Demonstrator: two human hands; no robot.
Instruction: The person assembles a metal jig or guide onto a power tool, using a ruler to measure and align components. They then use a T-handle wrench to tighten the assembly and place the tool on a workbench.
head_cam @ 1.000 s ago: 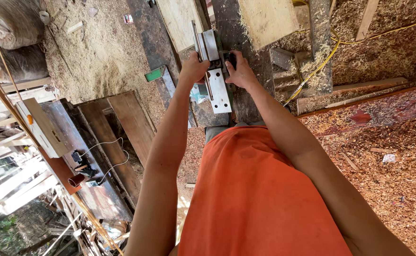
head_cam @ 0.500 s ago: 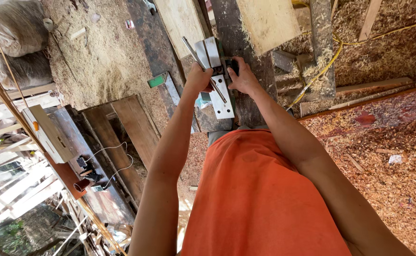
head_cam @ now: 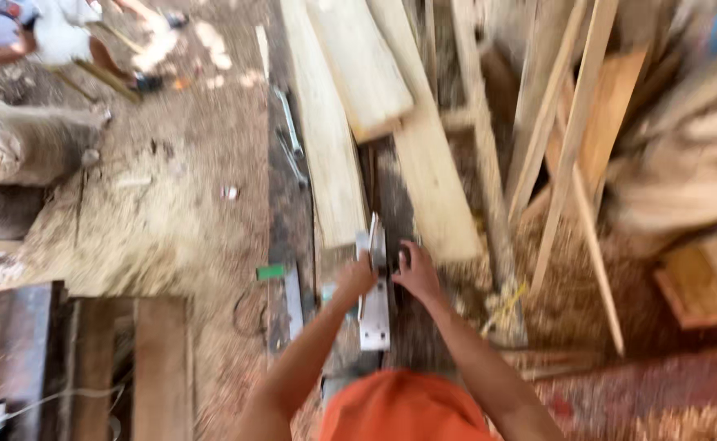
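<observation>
A grey metal power tool (head_cam: 374,306), shaped like a hand planer, rests on a dark workbench strip (head_cam: 399,204) straight ahead of me. My left hand (head_cam: 354,280) grips its left side. My right hand (head_cam: 414,273) is closed around a dark handle on its right side. Long pale planks (head_cam: 350,90) lie along the bench just beyond the tool. My orange shirt fills the bottom of the view. The picture is blurred by motion.
Thin wooden slats (head_cam: 575,139) lean at the right over sawdust. A brown wooden board (head_cam: 161,367) and a dark metal machine (head_cam: 15,351) are at lower left. A sack (head_cam: 32,139) lies at upper left, and another person (head_cam: 15,33) crouches in the far corner.
The view has tilted up and forward, now showing the planks and slats beyond the bench. Both hands stay on the tool, which sits lower in the picture.
</observation>
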